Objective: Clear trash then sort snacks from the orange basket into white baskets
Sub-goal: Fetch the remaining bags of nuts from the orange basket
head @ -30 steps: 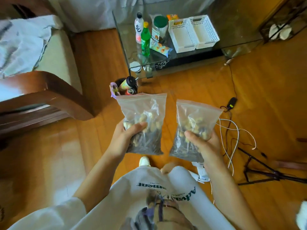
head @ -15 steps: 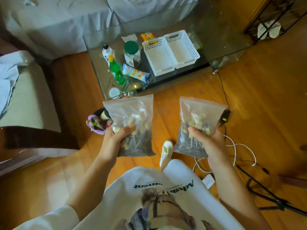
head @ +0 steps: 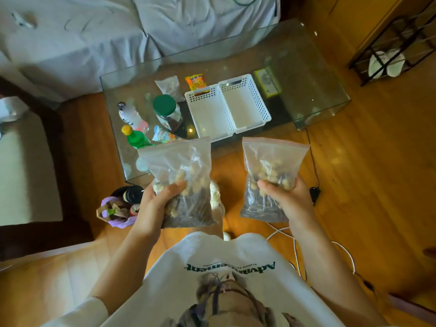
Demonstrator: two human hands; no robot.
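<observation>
Sorting step in hand. Left hand (head: 157, 204) clamps left zip bag (head: 181, 182) of mixed snacks; right hand (head: 289, 199) clamps right zip bag (head: 271, 175), both upright in air, short of glass tabletop (head: 313, 90). Two white baskets (head: 227, 107) side by side at 12 o'clock, seemingly bare. Orange basket not in view. Trash bin (head: 118, 208) on floor at 9 o'clock of left hand. Next, by judgement: carry bags forward over tabletop edge, lower each into basket, release.
</observation>
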